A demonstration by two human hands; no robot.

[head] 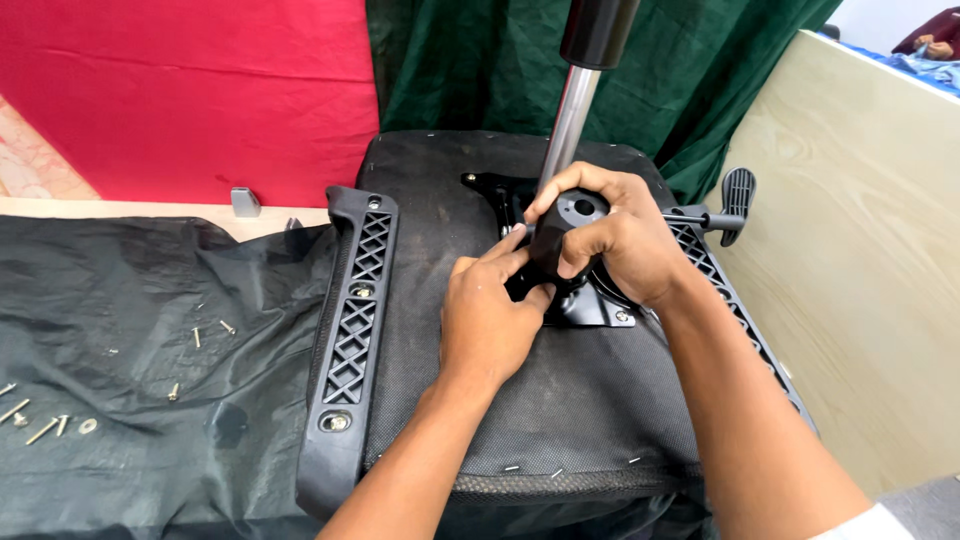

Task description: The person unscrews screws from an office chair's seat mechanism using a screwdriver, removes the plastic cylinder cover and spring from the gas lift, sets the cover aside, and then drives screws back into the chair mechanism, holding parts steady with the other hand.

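An upturned office chair seat (pixel 560 400), its underside covered in black fabric, lies on a dark plastic sheet (pixel 120 330). At the seat's centre sits a black metal tilt mechanism (pixel 600 305), bolted down, with a chrome gas-lift cylinder (pixel 568 125) rising from it and running out of the top of the frame.

The right hand (pixel 625 240) is curled tightly around a black rounded knob or cap (pixel 560 235) on the mechanism, fingers wrapped over its top. The left hand (pixel 490 320) presses against the same part from below, fingertips pinched narrowly onto it. The two hands touch each other and hide most of the mechanism, so how the black part joins it cannot be made out.

A black lattice-patterned armrest bracket (pixel 352 330) runs along the seat's left edge, fixed with screws. A matching bracket (pixel 730 300) on the other side is largely covered by the right forearm. A black paddle lever (pixel 735 195) sticks out near a pale wooden panel (pixel 860 280).

No container is present; loose screws and a washer (pixel 60 420) lie scattered directly on the sheet, some cut off at the left edge. Red cloth (pixel 190 90) and green cloth (pixel 470 60) hang behind.
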